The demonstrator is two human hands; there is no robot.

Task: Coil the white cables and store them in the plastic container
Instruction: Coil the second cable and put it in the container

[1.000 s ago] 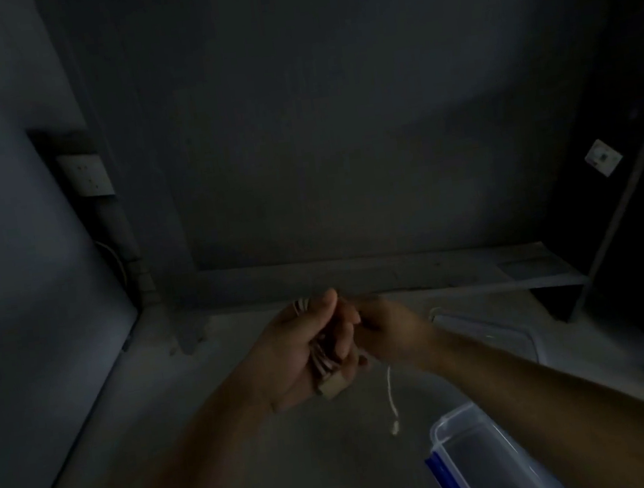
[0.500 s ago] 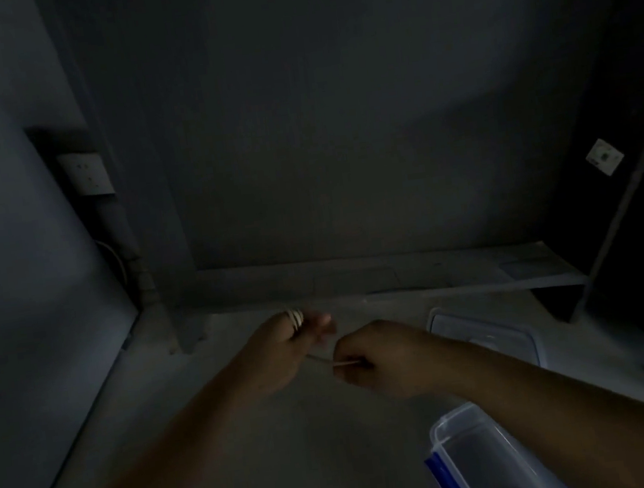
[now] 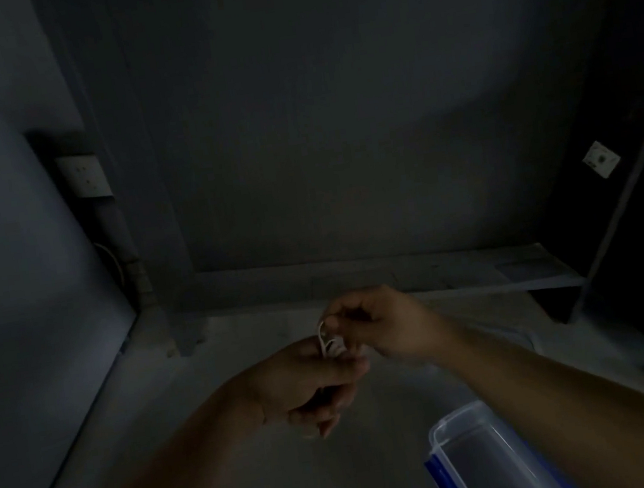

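Observation:
The scene is very dim. My left hand (image 3: 309, 383) is closed around a small bundle of white cable (image 3: 330, 344), of which only a few loops show above the fingers. My right hand (image 3: 383, 325) sits just above and to the right, pinching a loop of the same cable at the top of the bundle. Both hands meet over the grey floor. The clear plastic container (image 3: 453, 430) with a blue clip stands open at the lower right, partly hidden under my right forearm.
A clear lid (image 3: 526, 336) lies on the floor behind my right forearm. A wall socket (image 3: 85, 177) sits on the left wall and another (image 3: 601, 159) on the right. A low ledge (image 3: 397, 275) runs along the far wall. Dark objects stand at the right edge.
The hands were apart with a short stretch of cable pulled taut; now the right hand has come back up to the bundle. The hanging cable end seen earlier is out of sight.

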